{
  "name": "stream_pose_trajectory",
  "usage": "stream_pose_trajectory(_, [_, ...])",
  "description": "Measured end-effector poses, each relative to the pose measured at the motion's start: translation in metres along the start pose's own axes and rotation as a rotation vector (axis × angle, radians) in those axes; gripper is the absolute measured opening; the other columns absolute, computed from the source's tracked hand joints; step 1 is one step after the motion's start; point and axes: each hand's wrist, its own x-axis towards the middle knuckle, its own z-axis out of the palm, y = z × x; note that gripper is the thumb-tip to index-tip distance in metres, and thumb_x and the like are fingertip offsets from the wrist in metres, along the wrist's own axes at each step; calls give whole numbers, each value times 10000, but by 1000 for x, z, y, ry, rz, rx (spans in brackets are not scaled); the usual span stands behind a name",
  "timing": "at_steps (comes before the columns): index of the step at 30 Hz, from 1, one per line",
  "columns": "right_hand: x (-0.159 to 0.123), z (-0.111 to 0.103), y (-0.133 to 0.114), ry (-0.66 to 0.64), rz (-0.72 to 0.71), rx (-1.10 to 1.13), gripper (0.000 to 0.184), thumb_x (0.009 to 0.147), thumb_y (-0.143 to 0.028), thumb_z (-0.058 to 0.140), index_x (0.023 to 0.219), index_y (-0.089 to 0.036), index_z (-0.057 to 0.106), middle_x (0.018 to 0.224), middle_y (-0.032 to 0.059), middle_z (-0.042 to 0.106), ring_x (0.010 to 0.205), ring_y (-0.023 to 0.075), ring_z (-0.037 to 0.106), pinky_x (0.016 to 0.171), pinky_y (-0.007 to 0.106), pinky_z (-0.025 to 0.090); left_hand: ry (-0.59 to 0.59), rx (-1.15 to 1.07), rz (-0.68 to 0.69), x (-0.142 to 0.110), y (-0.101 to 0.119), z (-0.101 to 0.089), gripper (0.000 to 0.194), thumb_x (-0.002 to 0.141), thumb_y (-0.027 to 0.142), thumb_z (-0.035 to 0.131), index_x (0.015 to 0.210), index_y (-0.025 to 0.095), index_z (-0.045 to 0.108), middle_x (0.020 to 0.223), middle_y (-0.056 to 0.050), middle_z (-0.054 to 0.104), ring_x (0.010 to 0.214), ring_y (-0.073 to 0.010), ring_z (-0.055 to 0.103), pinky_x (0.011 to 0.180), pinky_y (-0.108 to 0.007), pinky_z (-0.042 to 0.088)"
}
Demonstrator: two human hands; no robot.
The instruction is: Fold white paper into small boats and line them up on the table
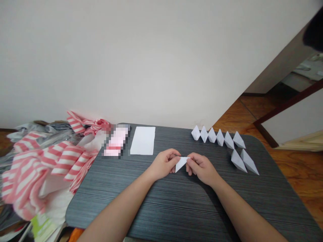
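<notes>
Folded paper [180,164] is held between left hand [164,164] and right hand [202,168]; eight paper shapes [220,137] are arranged at right.

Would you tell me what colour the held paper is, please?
The held paper is white, seen best in the head view.

Folded paper [180,163] partly behind hands [164,163] [202,168]; pixelated rectangle [116,141]

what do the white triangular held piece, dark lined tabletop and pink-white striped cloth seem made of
White triangular piece: probably matte paper, given its crisp edges. Dark tabletop: perhaps low-sheen laminate or wood, with fine grain-like lines. Pink-white striped cloth: soft matte fabric, judging by loose folds; fibre unclear.
</notes>
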Motion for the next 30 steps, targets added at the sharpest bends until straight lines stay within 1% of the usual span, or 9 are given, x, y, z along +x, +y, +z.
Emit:
stream_pose_trajectory(3, [0, 1, 2, -11, 19, 49, 225, 919, -336, 448, 807, -165, 542, 623, 5, 620, 468, 94, 544, 435, 201, 385, 6, 40, 9, 0, 2, 1, 279, 839, 401, 494, 933, 152, 576, 546, 29, 516, 453, -81, 469, 427, -178, 368])
stream_pose_trajectory(7, [1, 4, 4, -2, 42, 96, 205, 918, -362, 448, 892, -172, 522, 602, 0, 624, 411, 83, 473, 399, 200, 335, 10, 114, 27, -1, 7, 0, 270, 844, 388, 488, 880, 144, 597, 579, 21, 518, 481, -76, 469, 455, -179, 366])
stream_pose_trajectory(9, [1, 5, 5, -8, 30, 126, 181, 899, -358, 487, 934, -182, 498, 624, -3, 626, 420, 83, 468, 402, 200, 331, 27, 140, 37, -1, 8, 0, 276, 851, 390, 475, 879, 144, 598, 584, 22, 512, 482, -75, 464, 463, -182, 364])
stream_pose_trajectory(13, [2, 8, 4, -19, -10, 168, 198, 865, -347, 546, 966, -196, 469, 734, 13, 627, 558, 113, 564, 435, 200, 367, 39, 157, 51, -1, 8, 1, 278, 865, 380, 452, 883, 144, 598, 578, 27, 500, 474, -73, 456, 480, -189, 371])
stream_pose_trajectory(15, [3, 8, 3, -18, -21, 173, 189, 869, -337, 541, 973, -199, 464, 757, 12, 618, 594, 114, 579, 448, 198, 378, 29, 159, 60, -1, 8, 1, 273, 867, 368, 448, 888, 146, 604, 603, 20, 518, 482, -72, 462, 485, -190, 375])
stream_pose_trajectory(17, [3, 8, 1, -27, -31, 170, 172, 876, -325, 534, 971, -199, 464, 754, 6, 608, 604, 111, 580, 461, 196, 387, 16, 161, 62, -1, 8, 2, 265, 862, 360, 457, 901, 147, 611, 676, 2, 563, 499, -72, 474, 484, -191, 378])
stream_pose_trajectory(20, [2, 7, -1, -37, -41, 155, 165, 879, -325, 530, 959, -196, 467, 756, 6, 604, 616, 110, 581, 484, 201, 407, -1, 185, 65, -1, 8, 2, 235, 829, 342, 517, 908, 148, 623, 750, -14, 600, 541, -78, 490, 499, -191, 380])
stream_pose_trajectory(26, [3, 7, -1, -25, -64, 91, 181, 882, -337, 521, 978, -192, 473, 751, 7, 607, 607, 114, 584, 537, 228, 452, 4, 259, 91, -4, 13, 2, 243, 733, 332, 648, 884, 142, 635, 697, 2, 587, 563, -82, 463, 507, -187, 339])
stream_pose_trajectory(30, [2, 7, 2, -25, -82, 14, 152, 890, -313, 507, 985, -197, 477, 749, 11, 622, 621, 128, 606, 589, 257, 480, 17, 298, 97, -4, 15, 3, 231, 757, 360, 614, 822, 139, 622, 649, 12, 558, 559, -85, 456, 503, -187, 328])
